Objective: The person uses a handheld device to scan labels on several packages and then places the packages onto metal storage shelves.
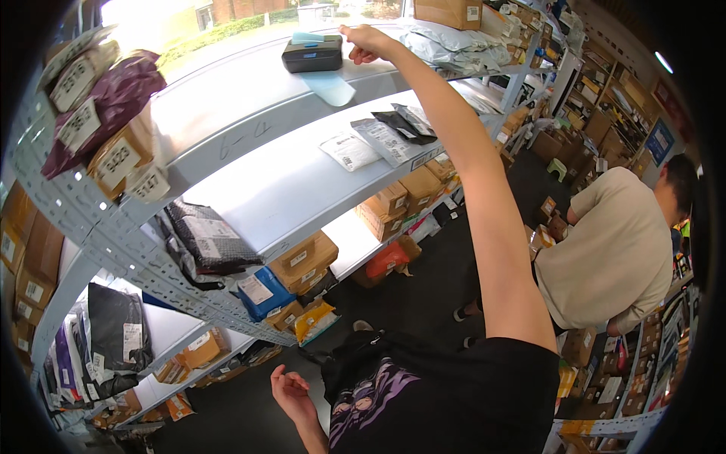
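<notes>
My right hand [368,44] reaches across to the top shelf, its index finger extended beside the right end of a small black label printer [309,55]. Whether the fingertip touches the printer cannot be made out. A pale blue paper strip [332,89] hangs from the printer's front over the shelf edge, and a second light blue piece [307,38] shows at its top. Low before my body, my left hand [294,391] is raised with loosely curled fingers and nothing in it.
Steel shelving [255,125] bears labelled parcels, among them a purple mailer [108,105], a black bubble mailer [212,235] and grey mailers [391,139]. Cardboard boxes [306,261] sit lower down. At right a person in a beige top [607,255] bends near more parcel shelves.
</notes>
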`<act>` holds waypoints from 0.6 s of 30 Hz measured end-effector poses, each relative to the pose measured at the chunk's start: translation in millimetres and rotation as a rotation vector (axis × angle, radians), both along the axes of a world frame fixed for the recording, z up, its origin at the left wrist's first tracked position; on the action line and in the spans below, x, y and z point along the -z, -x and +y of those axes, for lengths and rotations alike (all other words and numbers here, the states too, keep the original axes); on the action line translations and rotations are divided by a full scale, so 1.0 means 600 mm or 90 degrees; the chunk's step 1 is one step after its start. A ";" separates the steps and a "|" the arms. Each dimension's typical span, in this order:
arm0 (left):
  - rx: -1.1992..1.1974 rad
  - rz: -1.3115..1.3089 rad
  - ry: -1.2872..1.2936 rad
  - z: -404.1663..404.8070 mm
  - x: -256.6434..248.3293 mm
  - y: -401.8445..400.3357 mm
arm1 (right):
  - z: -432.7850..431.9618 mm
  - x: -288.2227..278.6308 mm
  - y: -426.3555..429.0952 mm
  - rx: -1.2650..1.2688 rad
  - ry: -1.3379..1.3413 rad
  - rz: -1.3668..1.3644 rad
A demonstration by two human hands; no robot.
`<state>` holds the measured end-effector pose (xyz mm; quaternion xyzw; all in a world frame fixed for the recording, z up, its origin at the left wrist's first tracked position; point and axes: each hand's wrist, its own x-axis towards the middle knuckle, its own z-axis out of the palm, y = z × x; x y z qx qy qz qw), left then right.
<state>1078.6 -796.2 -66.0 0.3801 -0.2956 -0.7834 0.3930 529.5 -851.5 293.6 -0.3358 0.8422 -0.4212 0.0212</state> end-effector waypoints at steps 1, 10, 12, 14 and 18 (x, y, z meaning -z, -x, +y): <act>0.004 0.016 0.000 -0.002 0.000 0.011 | 0.014 -0.006 0.005 -0.017 -0.003 0.040; 0.322 0.117 0.056 -0.061 -0.074 0.268 | 0.271 0.127 0.105 -0.077 0.544 0.229; 0.358 0.059 0.159 -0.086 -0.094 0.370 | 0.276 0.215 0.121 -0.070 0.440 0.111; 0.351 -0.024 0.231 -0.119 -0.100 0.483 | 0.266 0.314 0.138 -0.113 0.259 0.085; 0.389 -0.137 0.272 -0.140 -0.147 0.677 | 0.244 0.431 0.135 -0.269 0.083 0.099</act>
